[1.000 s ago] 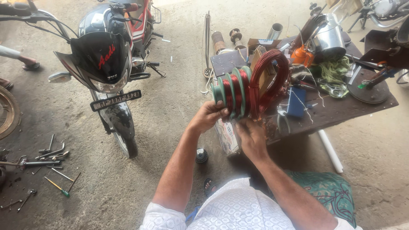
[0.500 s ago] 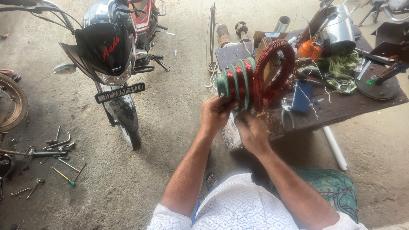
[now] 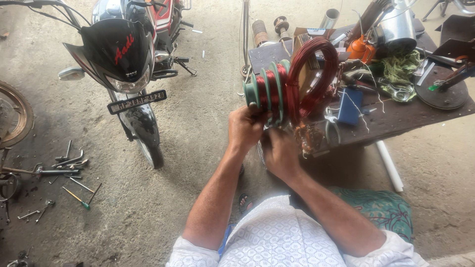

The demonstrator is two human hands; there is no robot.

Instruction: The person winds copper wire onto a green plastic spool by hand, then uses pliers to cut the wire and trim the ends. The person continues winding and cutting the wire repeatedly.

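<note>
My left hand (image 3: 245, 127) grips the near side of a green winding former (image 3: 267, 91) with several grooves full of red copper wire. A large loose loop of the same red wire (image 3: 316, 74) stands up just right of the former. My right hand (image 3: 279, 153) sits below the former, fingers curled at its underside near a tangle of copper wire ends (image 3: 307, 138); what it pinches is hidden. Both hands are at the front left corner of a dark low table (image 3: 396, 116).
The table carries a blue flat box (image 3: 350, 105), an orange can (image 3: 360, 48), a metal pot (image 3: 396, 27), green string (image 3: 401, 66) and tools. A black motorcycle (image 3: 126, 64) is parked at the left. Spanners and screwdrivers (image 3: 64, 168) lie on the concrete floor.
The view has shifted slightly. My hands have stayed on the former, the left one sliding a little along its near edge; the wire loop stays upright.
</note>
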